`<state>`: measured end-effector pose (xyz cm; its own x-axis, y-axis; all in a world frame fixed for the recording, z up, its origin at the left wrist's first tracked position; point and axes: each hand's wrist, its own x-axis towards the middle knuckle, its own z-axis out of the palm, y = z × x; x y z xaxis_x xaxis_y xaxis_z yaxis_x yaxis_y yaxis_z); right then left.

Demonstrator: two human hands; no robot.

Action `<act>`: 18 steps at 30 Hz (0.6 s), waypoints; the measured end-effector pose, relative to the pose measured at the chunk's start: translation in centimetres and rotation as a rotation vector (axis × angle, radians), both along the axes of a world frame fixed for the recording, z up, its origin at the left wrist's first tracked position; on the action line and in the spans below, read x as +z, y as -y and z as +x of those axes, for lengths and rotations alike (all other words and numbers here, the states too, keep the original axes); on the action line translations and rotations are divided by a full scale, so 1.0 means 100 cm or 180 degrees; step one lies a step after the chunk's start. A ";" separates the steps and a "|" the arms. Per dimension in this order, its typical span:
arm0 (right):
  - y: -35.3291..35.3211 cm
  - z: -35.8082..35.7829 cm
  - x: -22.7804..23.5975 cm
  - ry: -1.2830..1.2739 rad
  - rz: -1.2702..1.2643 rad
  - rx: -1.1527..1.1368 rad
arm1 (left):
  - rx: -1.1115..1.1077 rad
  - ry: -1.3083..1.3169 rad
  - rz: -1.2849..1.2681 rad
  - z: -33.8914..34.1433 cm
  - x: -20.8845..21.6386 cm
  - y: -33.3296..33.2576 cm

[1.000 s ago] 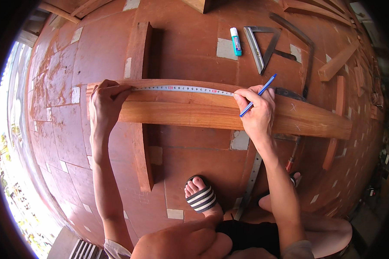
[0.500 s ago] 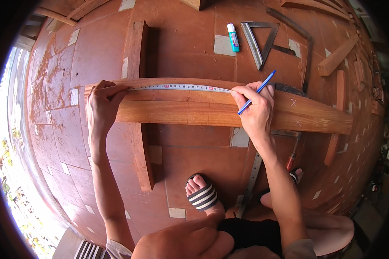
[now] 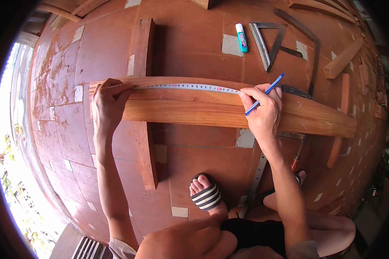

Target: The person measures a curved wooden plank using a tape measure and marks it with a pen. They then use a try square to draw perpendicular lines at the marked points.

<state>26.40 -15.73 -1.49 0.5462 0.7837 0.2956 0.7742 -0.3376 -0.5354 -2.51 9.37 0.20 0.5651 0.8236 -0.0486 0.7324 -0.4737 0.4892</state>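
A white tape measure blade (image 3: 194, 86) stretches along two reddish-brown wooden boards, the far board (image 3: 173, 80) and the near board (image 3: 190, 113), lying side by side. At the boards' left end, my left hand (image 3: 109, 105) pinches the blade. My right hand (image 3: 265, 113) is closed on the blade farther right, with a blue-and-white pen (image 3: 275, 81) tucked between its fingers and slanting up to the right. Fingers of both hands rest at the far board. Pencil-like crosses mark the boards right of my right hand. The tape's case is not visible.
Wooden supports lie under the boards, one beam (image 3: 145, 52) at left and one (image 3: 345, 95) at right. Beyond are a teal correction pen (image 3: 242, 41), a metal set square (image 3: 260, 47) and a dark metal frame (image 3: 316, 56). A red-handled clamp (image 3: 294, 163) lies nearer, beside my foot.
The whole view has shifted slightly, so everything sits a little farther right. Both hands keep their hold on the tape measure, and the pen stays in the right hand.
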 end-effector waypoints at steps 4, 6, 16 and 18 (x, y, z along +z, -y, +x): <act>-0.002 0.000 0.003 0.0061 -0.0063 -0.0008 | -0.0018 0.0096 -0.0029 -0.001 0.000 0.001; -0.002 0.000 0.004 0.0048 -0.0073 -0.0013 | -0.0027 0.0175 0.0064 -0.001 -0.001 0.002; -0.004 -0.001 0.008 -0.0096 -0.0196 -0.0001 | -0.0057 0.0150 0.0020 -0.001 0.001 0.002; -0.006 0.000 0.013 -0.0067 -0.0213 0.0066 | 0.0027 0.0226 -0.0235 -0.008 0.003 -0.006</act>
